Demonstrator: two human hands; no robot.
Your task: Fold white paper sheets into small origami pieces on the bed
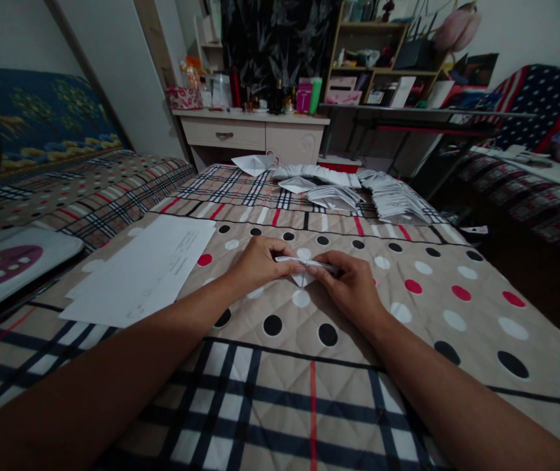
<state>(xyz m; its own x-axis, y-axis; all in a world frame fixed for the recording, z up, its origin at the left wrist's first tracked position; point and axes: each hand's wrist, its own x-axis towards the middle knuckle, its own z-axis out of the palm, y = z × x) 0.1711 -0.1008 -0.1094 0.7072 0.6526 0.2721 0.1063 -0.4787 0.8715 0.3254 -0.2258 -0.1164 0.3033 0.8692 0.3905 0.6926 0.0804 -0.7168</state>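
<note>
Both of my hands meet over the middle of the patterned bedspread, holding a small folded white paper (302, 280) between them. My left hand (263, 261) pinches its left side with thumb and fingers. On the other side, my right hand (351, 278) grips the right end, its thumb pressed near the paper's centre. A pointed flap of the paper hangs below the thumbs. Left of my hands lies a loose stack of flat white sheets (147, 268), some with faint print.
Rows of folded white papers (392, 199) stand packed at the bed's far end. A single folded paper (253, 163) lies near them. Beyond are a white dresser (231, 134) and a shelf unit (368, 65). A white board with a purple oval (10, 265) sits at left.
</note>
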